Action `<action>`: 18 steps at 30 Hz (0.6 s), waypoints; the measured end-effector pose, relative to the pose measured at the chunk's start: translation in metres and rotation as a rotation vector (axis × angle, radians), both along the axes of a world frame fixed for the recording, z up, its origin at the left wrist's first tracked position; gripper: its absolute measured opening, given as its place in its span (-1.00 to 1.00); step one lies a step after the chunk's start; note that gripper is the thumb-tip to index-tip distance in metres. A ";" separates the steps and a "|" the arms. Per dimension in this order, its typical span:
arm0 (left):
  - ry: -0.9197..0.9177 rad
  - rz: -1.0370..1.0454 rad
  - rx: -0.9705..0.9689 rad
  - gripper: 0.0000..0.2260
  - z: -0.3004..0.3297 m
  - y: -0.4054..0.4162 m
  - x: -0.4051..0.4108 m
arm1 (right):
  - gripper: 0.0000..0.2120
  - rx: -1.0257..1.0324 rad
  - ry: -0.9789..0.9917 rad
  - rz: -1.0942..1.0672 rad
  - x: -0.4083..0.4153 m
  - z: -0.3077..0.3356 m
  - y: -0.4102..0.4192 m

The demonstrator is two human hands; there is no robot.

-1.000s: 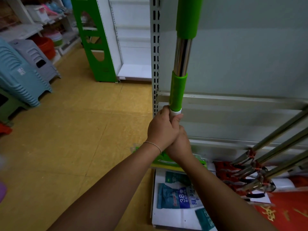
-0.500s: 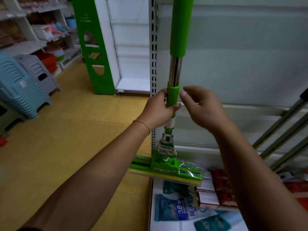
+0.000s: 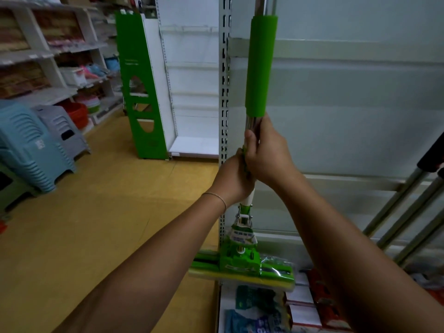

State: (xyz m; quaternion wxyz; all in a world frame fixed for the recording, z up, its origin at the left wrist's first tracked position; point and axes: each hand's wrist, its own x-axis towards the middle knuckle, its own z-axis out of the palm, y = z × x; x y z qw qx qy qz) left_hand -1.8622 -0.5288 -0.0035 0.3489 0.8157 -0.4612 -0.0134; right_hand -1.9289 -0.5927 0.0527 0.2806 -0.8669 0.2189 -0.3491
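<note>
Green-sleeved chrome sponge mop [image 3: 259, 73] | upright at 12 o'clock before white shelf panel [image 3: 348, 104], sponge head [image 3: 242, 267] down at 6 | left hand [image 3: 231, 179] gripping lower green collar | right hand [image 3: 266, 155], free half a second ago, now gripping chrome just above | likely steadied for moving.

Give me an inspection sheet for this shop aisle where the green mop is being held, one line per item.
Surface: yellow floor, meeting a white base shelf.
Job's things: sponge mop held upright beside the slotted shelf post; mop head low, in clear wrap; floor contact unclear.
Clutter: packets lying on the base shelf under the mop head.
Grippers: right hand grips the steel shaft under the green sleeve; left hand grips just below.
Cables: nothing seen.
Surroundings: stacked plastic stools at left, green end panel, metal poles leaning at right.
</note>
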 end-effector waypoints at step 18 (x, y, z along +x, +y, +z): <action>0.656 -0.034 -0.527 -0.62 0.059 -0.023 0.006 | -0.47 0.003 -0.123 -0.024 0.008 0.042 0.003</action>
